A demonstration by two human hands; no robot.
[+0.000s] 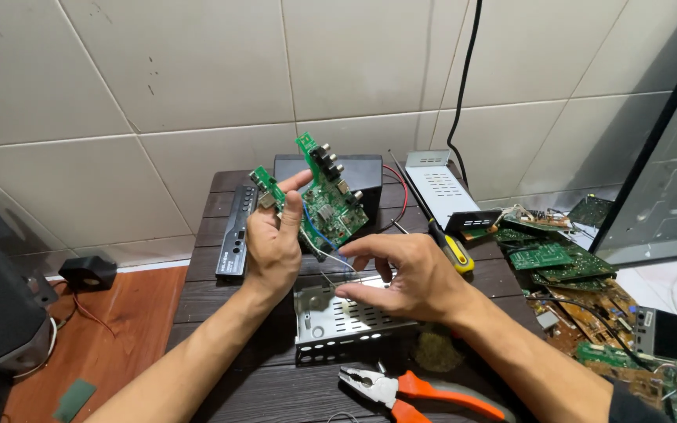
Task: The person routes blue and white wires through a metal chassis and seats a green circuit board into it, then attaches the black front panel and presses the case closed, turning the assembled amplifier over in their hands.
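White wall tiles back the dark slatted table [221,298] where we work. Our left hand [274,243] is closed around a green circuit board [324,205], holding it upright above the table, thumb pressed on a smaller green board [264,185] joined to it. Our right hand [409,274] hovers half open just beside it, fingertips pinching a thin white wire [337,258] from the board. Below lies a perforated metal case [338,319]; orange-handled pliers [417,392] rest near us, and loose boards [566,262] pile up at right.
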